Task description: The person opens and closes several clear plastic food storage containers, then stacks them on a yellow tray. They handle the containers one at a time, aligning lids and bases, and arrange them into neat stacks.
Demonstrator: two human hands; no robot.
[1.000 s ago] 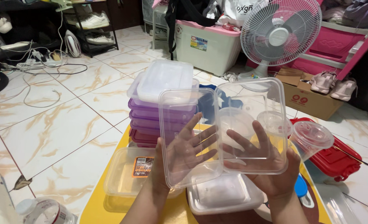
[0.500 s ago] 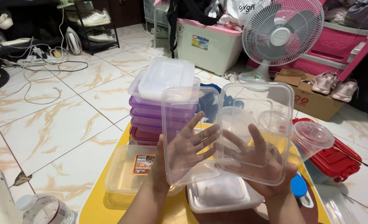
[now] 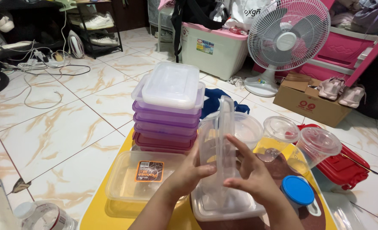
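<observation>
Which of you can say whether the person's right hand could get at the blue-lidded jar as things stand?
Probably yes, but not at once. The blue-lidded jar stands just right of the right hand with nothing between them. That hand is pressed against the clear container, held with the left hand, so it must let go first.

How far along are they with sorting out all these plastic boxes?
A stack of purple containers with a clear lid on top looks finished. Both hands, left hand and right hand, press a clear hinged container nearly shut. Loose cups, a blue-lidded jar and flat tubs remain.
</observation>
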